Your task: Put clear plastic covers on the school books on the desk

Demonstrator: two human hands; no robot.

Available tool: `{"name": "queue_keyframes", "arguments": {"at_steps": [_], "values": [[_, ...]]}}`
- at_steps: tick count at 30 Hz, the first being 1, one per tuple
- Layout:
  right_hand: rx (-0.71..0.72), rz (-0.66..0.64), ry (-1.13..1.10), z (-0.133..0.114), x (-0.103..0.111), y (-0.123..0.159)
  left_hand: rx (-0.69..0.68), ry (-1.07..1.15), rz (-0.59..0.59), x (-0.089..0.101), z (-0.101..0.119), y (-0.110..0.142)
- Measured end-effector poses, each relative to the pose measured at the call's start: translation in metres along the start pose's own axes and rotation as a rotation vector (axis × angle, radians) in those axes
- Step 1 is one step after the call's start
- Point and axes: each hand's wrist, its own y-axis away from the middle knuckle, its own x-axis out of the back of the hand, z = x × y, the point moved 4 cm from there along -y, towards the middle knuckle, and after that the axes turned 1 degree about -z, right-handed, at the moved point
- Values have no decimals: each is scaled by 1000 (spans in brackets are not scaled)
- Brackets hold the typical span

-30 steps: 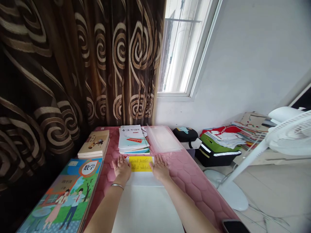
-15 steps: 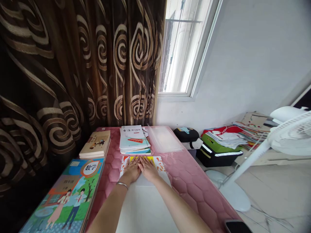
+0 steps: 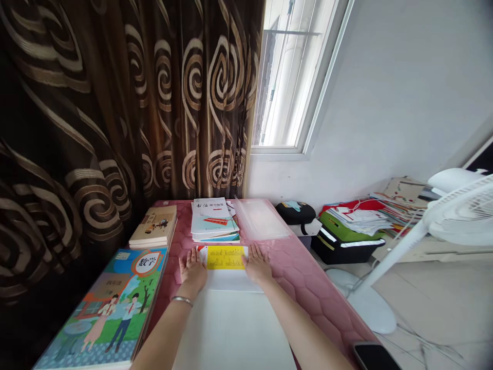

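Note:
In front of me lies a long whitish sheet [image 3: 233,329], running toward me along the middle of the table. Across its far end is a white band with a yellow printed panel [image 3: 226,257] and a bit of orange pattern at the corner. My left hand [image 3: 193,272] rests flat on the left edge of that end, fingers spread and a silver bangle on the wrist. On the right edge, my right hand [image 3: 257,264] also lies flat, fingers stretched forward. Neither hand grips anything. Both hands cover the side parts of the printed end.
A pink quilted cover [image 3: 308,303] spreads over the table. Left are a mathematics textbook pile [image 3: 111,308] and tan books [image 3: 154,226]. Ahead stand white-covered books [image 3: 213,216] and clear plastic sheets [image 3: 262,221]. A phone [image 3: 375,357] lies at right; a white fan [image 3: 400,257] stands beyond.
My hands have slid apart from the middle of the printed end to its left and right edges. The yellow panel between them is now uncovered.

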Motion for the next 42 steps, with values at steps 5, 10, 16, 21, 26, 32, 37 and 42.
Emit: {"name": "queue_keyframes", "arguments": {"at_steps": [5,10,16,21,26,32,37,42], "values": [[14,42,13,-11,11,8,-86,-8,104,-12,-7,51],[112,117,-9,-70,14,26,-199,43,418,-32,-19,75],[163,85,-151,-146,2,12,-202,32,548,-43,-19,73],[108,89,-149,-164,6,-28,-199,17,554,-42,-20,76],[54,119,-155,-170,7,-45,-231,-36,564,-40,-20,77],[124,110,-190,-172,4,-27,-218,-26,562,-41,-20,76],[228,-28,-214,-165,-5,-11,-192,-9,586,-45,-19,75],[189,-102,-206,-165,-3,-26,-193,17,593,-47,-19,74]]}}
